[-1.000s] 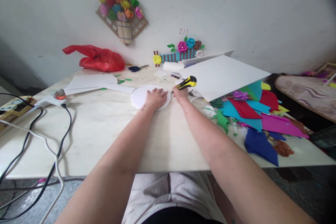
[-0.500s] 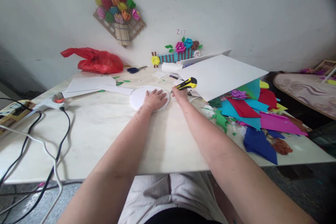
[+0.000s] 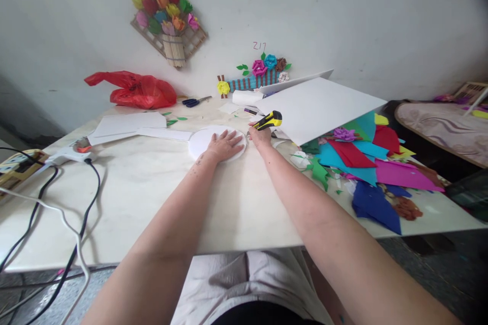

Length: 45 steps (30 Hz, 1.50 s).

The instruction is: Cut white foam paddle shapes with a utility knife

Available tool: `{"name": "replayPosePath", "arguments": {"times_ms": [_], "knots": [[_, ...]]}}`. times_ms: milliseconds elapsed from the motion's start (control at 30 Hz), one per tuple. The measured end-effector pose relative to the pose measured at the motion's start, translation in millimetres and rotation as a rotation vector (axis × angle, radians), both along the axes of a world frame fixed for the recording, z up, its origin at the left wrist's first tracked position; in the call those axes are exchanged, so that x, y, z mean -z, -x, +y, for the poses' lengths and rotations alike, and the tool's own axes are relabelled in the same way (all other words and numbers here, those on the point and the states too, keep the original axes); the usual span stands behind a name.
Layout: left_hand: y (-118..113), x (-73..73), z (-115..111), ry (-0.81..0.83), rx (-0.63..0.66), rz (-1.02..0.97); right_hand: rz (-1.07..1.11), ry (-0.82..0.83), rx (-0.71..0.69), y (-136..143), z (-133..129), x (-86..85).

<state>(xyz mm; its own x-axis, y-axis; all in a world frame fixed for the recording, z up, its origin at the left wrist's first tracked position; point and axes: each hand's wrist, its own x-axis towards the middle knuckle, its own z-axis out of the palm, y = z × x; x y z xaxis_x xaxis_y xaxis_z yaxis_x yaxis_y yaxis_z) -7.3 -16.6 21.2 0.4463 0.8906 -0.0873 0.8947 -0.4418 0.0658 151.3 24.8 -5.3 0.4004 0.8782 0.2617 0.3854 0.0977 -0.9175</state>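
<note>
A round white board (image 3: 199,143) lies flat on the table. My left hand (image 3: 225,146) rests on its right part, palm down with the fingers spread. My right hand (image 3: 260,135) is closed around a yellow and black utility knife (image 3: 269,120), whose handle sticks up to the right. The knife's front end points down at the disc's right edge; the blade itself is too small to make out. From the disc's left side a narrow white strip (image 3: 163,133) runs to a larger white cut piece (image 3: 127,126).
A large white board (image 3: 320,104) lies at the right over coloured felt-like sheets (image 3: 406,175). Scissors (image 3: 195,102) and a red plastic bag (image 3: 141,89) sit at the back. A power strip (image 3: 70,155) with cables is at the left, and flower crafts (image 3: 173,51) are against the wall.
The view has shifted slightly. My left hand still presses on the disc, and my right hand with the utility knife stays by its right edge with hardly any movement.
</note>
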Motion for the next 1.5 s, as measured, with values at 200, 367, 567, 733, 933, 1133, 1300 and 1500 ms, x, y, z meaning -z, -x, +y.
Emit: {"name": "replayPosePath", "arguments": {"times_ms": [200,367,567,733,933,1133,1300,1500], "knots": [[-28,5.1,4,-0.009,-0.175,-0.041,0.093,0.067,0.036,-13,12,4.8],[-36,6.1,5,-0.029,-0.227,-0.065,0.137,0.044,-0.001,-18,19,11.8],[-35,4.9,3,-0.018,-0.241,-0.064,0.093,0.044,-0.083,-15,16,13.1],[-35,3.1,2,-0.008,-0.254,-0.072,0.069,0.053,-0.061,-13,13,11.0],[-34,4.1,4,-0.006,-0.235,-0.068,0.066,0.057,-0.084,-14,10,9.7],[-34,2.3,3,0.008,-0.24,-0.074,0.09,0.069,-0.084,-14,15,12.6],[-35,0.8,2,0.012,-0.255,-0.073,0.097,0.061,-0.09,-14,15,13.9],[-36,1.7,2,0.004,-0.262,-0.079,0.071,0.082,-0.076,-13,11,9.9]]}}
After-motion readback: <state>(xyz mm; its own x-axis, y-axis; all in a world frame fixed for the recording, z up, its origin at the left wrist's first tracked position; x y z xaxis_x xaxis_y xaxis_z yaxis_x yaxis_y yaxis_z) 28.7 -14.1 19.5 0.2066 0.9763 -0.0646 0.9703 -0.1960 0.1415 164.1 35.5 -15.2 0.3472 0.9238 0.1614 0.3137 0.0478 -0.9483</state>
